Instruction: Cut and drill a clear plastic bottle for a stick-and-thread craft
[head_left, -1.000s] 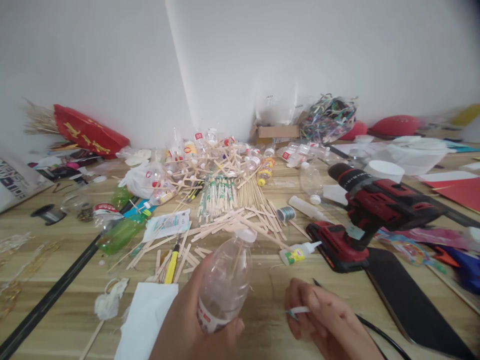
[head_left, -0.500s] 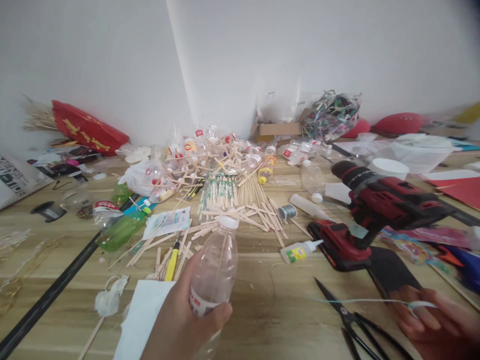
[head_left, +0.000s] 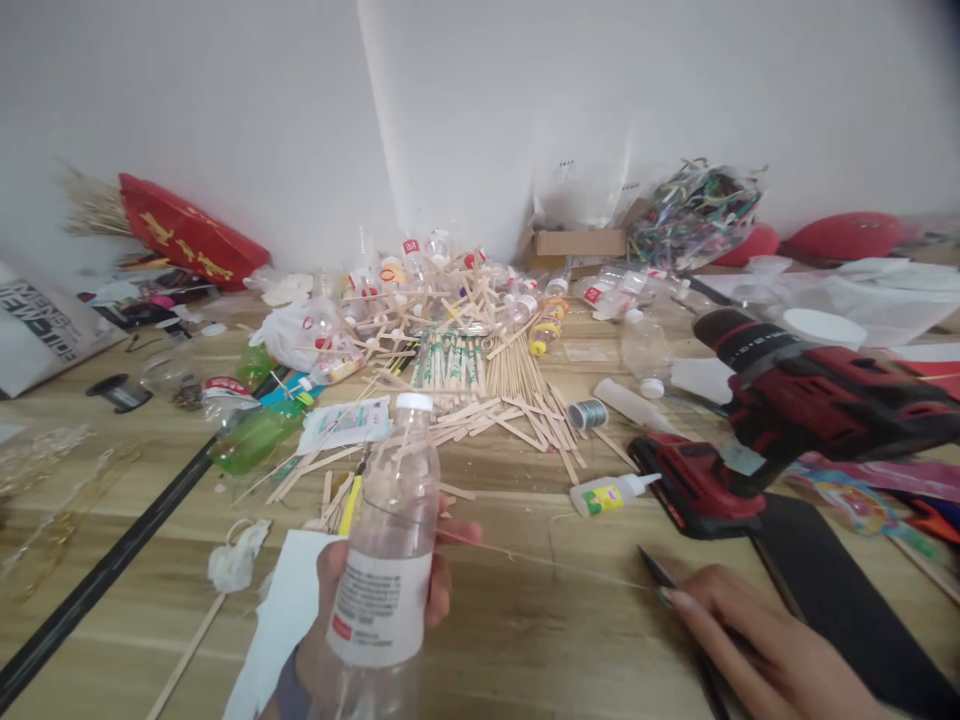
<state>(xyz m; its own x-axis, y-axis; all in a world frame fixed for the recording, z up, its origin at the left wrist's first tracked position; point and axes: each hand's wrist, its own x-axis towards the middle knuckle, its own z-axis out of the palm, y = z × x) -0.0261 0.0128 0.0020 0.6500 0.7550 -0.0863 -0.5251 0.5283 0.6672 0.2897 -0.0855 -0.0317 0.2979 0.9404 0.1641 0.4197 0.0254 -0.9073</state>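
Note:
A clear plastic bottle (head_left: 382, 560) with a white cap and white label stands upright, slightly tilted, in my left hand (head_left: 439, 575), whose fingers wrap round it from behind. A thin thread (head_left: 555, 567) crosses the bottle's upper part and runs right to my right hand (head_left: 757, 635). The right thumb and forefinger pinch together at the thread's end, over the black scissors (head_left: 655, 570). My right hand covers most of the scissors, so whether it also grips them is unclear.
A red and black drill (head_left: 817, 400) stands at the right, beside a glue bottle (head_left: 611, 494) and a thread spool (head_left: 587, 414). Wooden sticks (head_left: 517, 420) and plastic bottles lie in the middle. A black rod (head_left: 112, 575) crosses the left side.
My left hand has turned the bottle, so the label's text side faces me. My right hand has moved left and inward, over the scissors. The view has shifted slightly.

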